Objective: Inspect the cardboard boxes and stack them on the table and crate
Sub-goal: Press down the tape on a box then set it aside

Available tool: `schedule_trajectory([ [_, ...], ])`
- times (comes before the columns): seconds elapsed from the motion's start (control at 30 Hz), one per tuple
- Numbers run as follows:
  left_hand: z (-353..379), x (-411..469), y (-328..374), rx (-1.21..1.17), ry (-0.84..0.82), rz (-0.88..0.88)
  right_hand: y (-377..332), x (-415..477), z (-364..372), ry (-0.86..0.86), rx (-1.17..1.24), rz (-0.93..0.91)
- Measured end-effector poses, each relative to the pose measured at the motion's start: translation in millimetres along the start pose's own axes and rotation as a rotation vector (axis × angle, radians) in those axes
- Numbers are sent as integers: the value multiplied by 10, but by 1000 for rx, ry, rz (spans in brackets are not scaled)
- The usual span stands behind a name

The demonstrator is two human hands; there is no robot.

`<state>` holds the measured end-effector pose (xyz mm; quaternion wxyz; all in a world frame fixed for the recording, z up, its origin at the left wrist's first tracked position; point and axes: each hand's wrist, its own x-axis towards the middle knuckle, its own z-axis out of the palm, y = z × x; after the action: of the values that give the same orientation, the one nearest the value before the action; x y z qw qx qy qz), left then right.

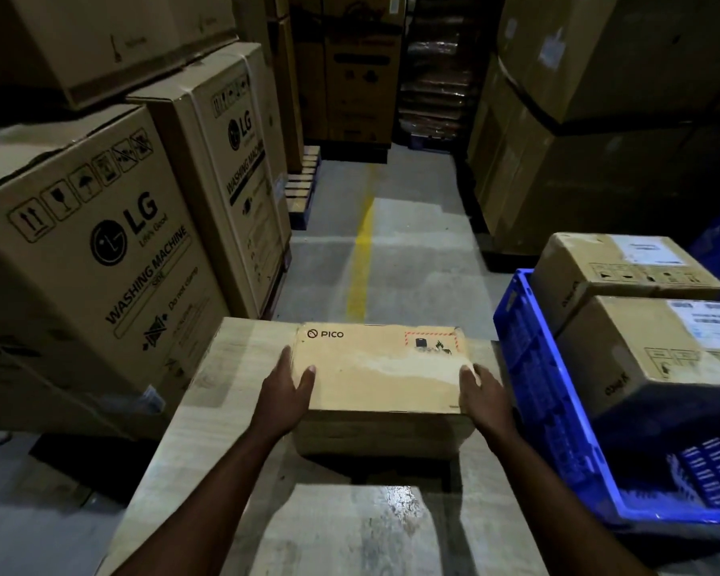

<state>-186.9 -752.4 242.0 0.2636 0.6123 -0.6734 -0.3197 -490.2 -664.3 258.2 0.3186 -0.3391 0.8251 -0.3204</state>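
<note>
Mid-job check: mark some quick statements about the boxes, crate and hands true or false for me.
1. The left hand and right hand grip the PICO box at opposite ends. True.
2. The blue crate is empty. False: two cardboard boxes sit in it.
3. The PICO box is inside the crate. False: it is over the table, left of the crate.
4. LG washing machine cartons stand to the left of the table. True.
</note>
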Motion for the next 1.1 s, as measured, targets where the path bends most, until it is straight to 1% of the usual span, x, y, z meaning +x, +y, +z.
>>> schedule_trajectory([
  [0.07, 8, -14, 44, -51, 0, 8, 19, -45, 5, -56, 116, 48],
  [0.17, 16, -16, 67, -81, -9, 16, -103, -87, -47, -60, 254, 58],
  [0.33, 83, -5, 32, -118, -23, -19, -406, -113, -278, -24, 263, -27],
  [0.47, 209, -24, 39, -176, -70, -93, -798, -155, -474, -24, 197, -116],
  [0.6, 307, -46, -22, -132, -145, -150, -1111, -283, -408, -2, 91, -188],
  [0.7, 236, -13, 8, -51, -137, -127, -1265, -416, -283, -24, 66, -232],
  [0.8, 116, 42, 220, 6, -212, -67, -1431, -517, -136, -105, 81, -271],
  [0.87, 50, 68, 515, -34, -226, -8, -1527, -596, 9, -186, 123, -307],
  [0.93, -6, 125, 817, -145, -226, 37, -1566, -658, 140, -228, 139, -355],
  [0.97, -60, 148, 945, -227, -232, 60, -1546, -669, 186, -229, 102, -388],
  [1.03, -170, 204, 1072, -384, -257, 60, -1447, -642, 221, -197, -53, -452],
  [1.1, -277, 235, 1152, -381, -249, 88, -1302, -548, 233, -157, -215, -485],
])
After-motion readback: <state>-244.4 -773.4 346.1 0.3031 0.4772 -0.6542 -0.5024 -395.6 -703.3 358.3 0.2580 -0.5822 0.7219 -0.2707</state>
